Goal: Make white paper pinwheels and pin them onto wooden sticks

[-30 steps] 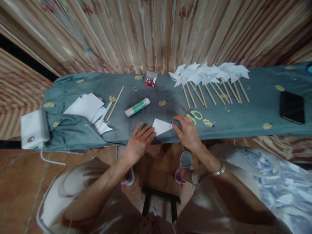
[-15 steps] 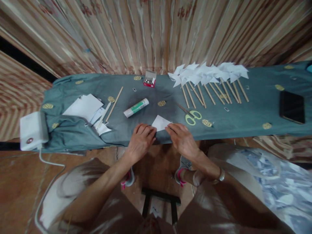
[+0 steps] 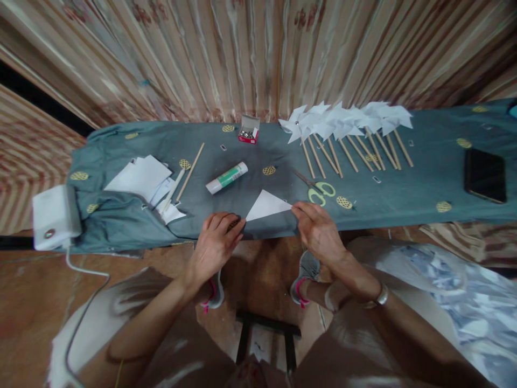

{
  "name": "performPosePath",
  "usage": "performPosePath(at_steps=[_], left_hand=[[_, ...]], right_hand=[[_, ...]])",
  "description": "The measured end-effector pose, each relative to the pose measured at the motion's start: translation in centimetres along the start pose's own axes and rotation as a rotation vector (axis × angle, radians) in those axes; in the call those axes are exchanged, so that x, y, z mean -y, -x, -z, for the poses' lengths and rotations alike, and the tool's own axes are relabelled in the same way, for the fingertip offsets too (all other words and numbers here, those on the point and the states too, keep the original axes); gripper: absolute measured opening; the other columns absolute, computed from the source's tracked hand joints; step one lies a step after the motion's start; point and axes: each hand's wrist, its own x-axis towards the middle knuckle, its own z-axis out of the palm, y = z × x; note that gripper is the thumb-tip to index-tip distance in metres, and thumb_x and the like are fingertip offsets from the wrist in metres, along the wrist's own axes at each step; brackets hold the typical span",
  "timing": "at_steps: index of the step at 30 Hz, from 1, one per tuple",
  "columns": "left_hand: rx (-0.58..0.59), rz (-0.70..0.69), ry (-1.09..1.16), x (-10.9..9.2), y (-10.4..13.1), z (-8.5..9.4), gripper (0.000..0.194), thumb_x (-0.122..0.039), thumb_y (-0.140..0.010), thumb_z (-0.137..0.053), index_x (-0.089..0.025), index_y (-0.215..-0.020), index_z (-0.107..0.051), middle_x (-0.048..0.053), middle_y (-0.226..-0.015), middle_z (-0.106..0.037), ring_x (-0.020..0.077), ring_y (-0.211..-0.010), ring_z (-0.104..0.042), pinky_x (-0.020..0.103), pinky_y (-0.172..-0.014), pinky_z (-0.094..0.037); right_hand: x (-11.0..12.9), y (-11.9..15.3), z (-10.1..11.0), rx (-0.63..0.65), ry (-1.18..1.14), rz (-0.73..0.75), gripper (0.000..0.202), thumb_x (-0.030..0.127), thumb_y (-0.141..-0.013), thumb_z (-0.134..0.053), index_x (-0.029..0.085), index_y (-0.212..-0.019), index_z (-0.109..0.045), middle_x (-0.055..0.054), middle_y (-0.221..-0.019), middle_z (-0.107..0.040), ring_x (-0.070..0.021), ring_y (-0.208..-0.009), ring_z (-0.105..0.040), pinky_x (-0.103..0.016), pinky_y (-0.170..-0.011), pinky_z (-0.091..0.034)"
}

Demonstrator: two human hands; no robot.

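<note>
A white sheet of paper folded into a triangle [image 3: 267, 206] lies at the front edge of the cloth-covered table, its point facing away from me. My left hand [image 3: 218, 237] pinches its left corner between thumb and fingers. The right corner is pinched by my right hand [image 3: 317, 226], which wears a silver band at the wrist. Just beyond the paper lies a glue stick [image 3: 226, 178] with a green label. Scissors with light green handles [image 3: 319, 193] rest beyond my right hand.
Several white paper pinwheels [image 3: 343, 121] on sticks lie at the back right. A red box of metal pins [image 3: 248, 130] stands open at the back. White papers [image 3: 139, 178] and a wooden stick [image 3: 189, 172] lie left, near a white device [image 3: 55, 216]. A phone [image 3: 484, 176] lies far right.
Both hands have moved apart, the left one leftward and the right one rightward, to the paper's outer corners. More of the folded paper now shows between them.
</note>
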Motion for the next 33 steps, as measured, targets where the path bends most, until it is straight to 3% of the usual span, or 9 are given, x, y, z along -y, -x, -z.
performPosePath(at_steps=[5,8,12,19,24,29,33], left_hand=[[-0.03,0.071,0.108,0.2,0.0,0.1,0.028,-0.023,-0.094,-0.05,-0.015,-0.118,-0.063,0.013,-0.111,-0.064,0.0266,-0.109,-0.053,0.044,-0.095,-0.045],[-0.063,0.157,0.199,0.3,-0.6,-0.1,0.034,-0.028,-0.095,-0.05,-0.015,-0.126,-0.058,0.013,-0.117,-0.063,0.0259,-0.111,-0.054,0.044,-0.096,-0.045],[-0.094,0.27,0.356,0.2,-1.9,-0.5,0.041,-0.035,-0.095,-0.049,-0.018,-0.132,-0.054,0.013,-0.125,-0.059,0.0258,-0.117,-0.054,0.045,-0.1,-0.045],[-0.113,0.481,0.653,-0.2,-3.6,-1.0,0.046,-0.042,-0.092,-0.051,-0.016,-0.128,-0.059,0.015,-0.132,-0.059,0.0264,-0.125,-0.052,0.048,-0.109,-0.038],[-0.177,0.759,1.035,-0.1,-5.2,-0.5,0.058,-0.055,-0.081,-0.061,-0.015,-0.123,-0.063,0.014,-0.132,-0.062,0.0275,-0.123,-0.056,0.042,-0.106,-0.042],[-0.089,0.892,1.329,-0.2,-6.9,0.7,0.061,-0.061,-0.062,-0.076,-0.013,-0.099,-0.074,0.012,-0.096,-0.075,0.0238,-0.089,-0.068,0.032,-0.079,-0.052],[0.058,0.926,1.367,-0.3,-7.3,1.1,0.048,-0.06,-0.057,-0.078,-0.013,-0.066,-0.074,0.007,-0.061,-0.069,0.0145,-0.056,-0.06,0.025,-0.057,-0.045]], right_hand=[[-0.5,-0.7,0.5,-0.037,-0.128,-0.097,0.035,0.017,-0.092,-0.041,0.012,-0.118,-0.064,-0.017,-0.118,-0.067,-0.0286,-0.11,-0.059,-0.049,-0.099,-0.048],[-0.2,-1.9,0.7,-0.061,-0.22,-0.186,0.037,0.027,-0.094,-0.045,0.013,-0.125,-0.059,-0.016,-0.125,-0.065,-0.0278,-0.118,-0.057,-0.05,-0.105,-0.044],[0.2,-3.6,-0.2,0.029,-0.306,-0.238,0.044,0.04,-0.086,-0.06,0.014,-0.122,-0.061,-0.019,-0.138,-0.054,-0.0316,-0.128,-0.051,-0.051,-0.107,-0.042],[0.6,-5.7,-1.2,0.095,-0.459,-0.338,0.008,0.019,-0.076,-0.064,0.02,-0.083,-0.067,-0.014,-0.133,-0.061,-0.029,-0.122,-0.058,-0.049,-0.102,-0.045],[1.2,-6.2,-0.1,0.007,-0.632,-0.309,0.009,0.019,-0.078,-0.061,0.023,-0.084,-0.067,-0.011,-0.133,-0.06,-0.0246,-0.124,-0.057,-0.048,-0.104,-0.043],[1.7,-6.5,0.7,-0.052,-0.695,-0.268,0.009,0.018,-0.08,-0.061,0.022,-0.084,-0.067,-0.012,-0.136,-0.058,-0.0234,-0.13,-0.053,-0.046,-0.107,-0.04],[2.1,-6.3,1.3,-0.117,-0.665,-0.212,0.008,0.021,-0.083,-0.06,0.022,-0.085,-0.067,-0.011,-0.137,-0.057,-0.0231,-0.13,-0.052,-0.047,-0.107,-0.041]])
